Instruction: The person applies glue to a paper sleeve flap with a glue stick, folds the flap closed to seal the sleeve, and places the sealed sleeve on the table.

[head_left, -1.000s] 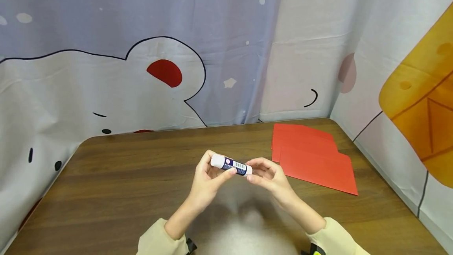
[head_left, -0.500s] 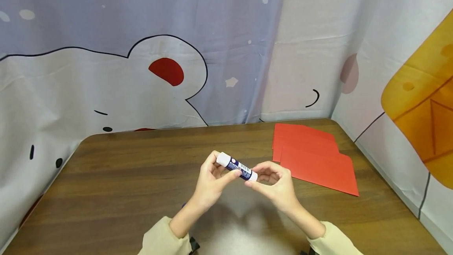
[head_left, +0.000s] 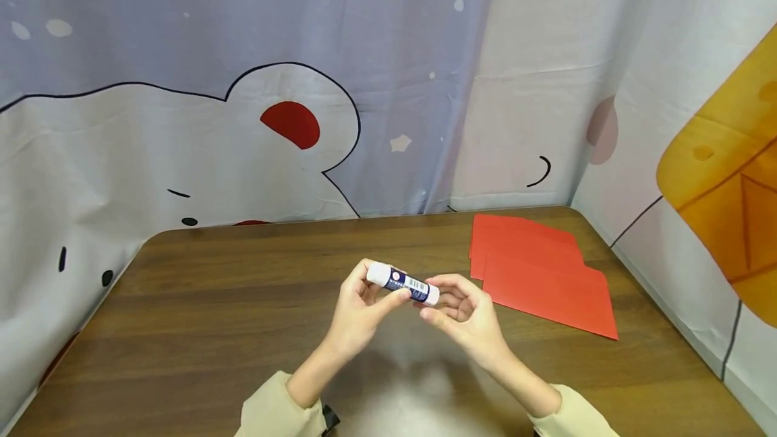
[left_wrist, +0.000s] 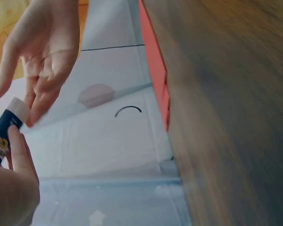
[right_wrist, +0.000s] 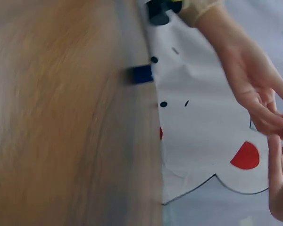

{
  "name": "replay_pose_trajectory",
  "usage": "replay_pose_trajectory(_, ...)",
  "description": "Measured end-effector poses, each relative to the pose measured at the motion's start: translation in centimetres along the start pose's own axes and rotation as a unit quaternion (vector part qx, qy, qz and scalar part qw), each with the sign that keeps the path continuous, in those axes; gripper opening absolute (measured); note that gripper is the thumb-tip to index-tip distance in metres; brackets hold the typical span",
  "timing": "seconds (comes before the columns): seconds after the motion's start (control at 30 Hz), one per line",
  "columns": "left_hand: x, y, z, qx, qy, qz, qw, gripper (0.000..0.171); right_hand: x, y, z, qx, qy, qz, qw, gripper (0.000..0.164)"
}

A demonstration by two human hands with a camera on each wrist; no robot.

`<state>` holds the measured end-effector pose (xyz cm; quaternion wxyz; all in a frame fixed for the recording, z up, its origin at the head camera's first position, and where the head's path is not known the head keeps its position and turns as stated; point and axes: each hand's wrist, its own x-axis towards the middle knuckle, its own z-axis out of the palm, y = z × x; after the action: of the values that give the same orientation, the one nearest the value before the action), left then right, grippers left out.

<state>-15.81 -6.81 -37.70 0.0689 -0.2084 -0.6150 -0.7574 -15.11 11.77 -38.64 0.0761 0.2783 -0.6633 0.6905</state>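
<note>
My left hand (head_left: 355, 315) holds a glue stick (head_left: 403, 283) above the table, thumb across its dark blue label. The white end at the left tilts slightly up. My right hand (head_left: 470, 315) is at the lower white end, its index fingertip close behind it and its thumb a little apart from it. In the left wrist view, the right hand (left_wrist: 45, 56) has its thumb and fingers spread about the white end of the glue stick (left_wrist: 9, 120). The right wrist view catches the left hand (right_wrist: 257, 94), with the glue stick mostly cut off at the edge.
Several red paper sheets or envelopes (head_left: 552, 295) lie overlapping at the table's back right. A small dark blue block-like thing (right_wrist: 142, 74) stands on the wooden table (head_left: 231, 315) in the right wrist view. A printed curtain (head_left: 394, 73) hangs behind and beside the table.
The glue stick tipped more steeply down to the right, then levelled partly again. The right thumb, which was against the lower end, is now apart from it. The left hand keeps its hold.
</note>
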Motion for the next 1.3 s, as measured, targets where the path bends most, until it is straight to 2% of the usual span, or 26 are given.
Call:
replay_pose_trajectory(0.13,0.1,0.5,0.5,-0.001,0.032,-0.020,0.9993,0.032,0.0,-0.5,0.6,-0.112,0.072,-0.057,0.989,0.034)
replay_pose_trajectory(0.2,0.1,0.7,0.5,-0.002,0.035,-0.022,0.9991,0.032,0.0,-0.8,0.7,-0.125,0.081,-0.059,0.987,0.031)
replay_pose_trajectory(0.33,0.0,0.7,0.3,-0.001,0.024,-0.017,0.9996,0.035,0.0,-1.1,0.6,-0.098,0.053,-0.033,0.993,0.025)
replay_pose_trajectory(0.5,0.0,0.5,-0.2,-0.007,-0.019,0.001,0.9998,0.042,-0.2,-1.2,0.0,-0.031,-0.025,0.020,0.999,0.017)
replay_pose_trajectory(0.6,0.1,0.5,-0.4,-0.011,-0.042,0.010,0.9990,0.044,-0.1,-1.2,-0.3,0.033,-0.065,0.092,0.993,0.019)
replay_pose_trajectory(0.67,0.1,0.5,-0.4,-0.014,-0.043,0.010,0.9989,0.044,0.0,-1.2,-0.3,0.055,-0.069,0.118,0.989,0.021)
replay_pose_trajectory(0.73,0.2,0.5,-0.3,-0.016,-0.028,0.001,0.9995,0.045,0.1,-1.1,-0.1,0.057,-0.050,0.104,0.992,0.021)
replay_pose_trajectory(0.83,0.3,0.4,0.0,-0.020,0.009,-0.019,0.9996,0.045,0.2,-0.8,0.4,0.017,0.004,0.027,0.999,0.026)
replay_pose_trajectory(0.93,0.4,0.3,0.4,-0.025,0.036,-0.040,0.9983,0.043,0.3,-0.6,0.8,-0.019,0.066,-0.018,0.997,0.034)
replay_pose_trajectory(1.1,0.3,0.3,0.7,-0.033,0.036,-0.046,0.9978,0.040,0.3,-0.6,0.9,-0.039,0.122,-0.001,0.992,0.033)
replay_pose_trajectory(1.3,0.2,0.1,0.7,-0.040,0.017,-0.034,0.9985,0.041,0.1,-0.6,0.5,-0.047,0.118,0.019,0.992,0.031)
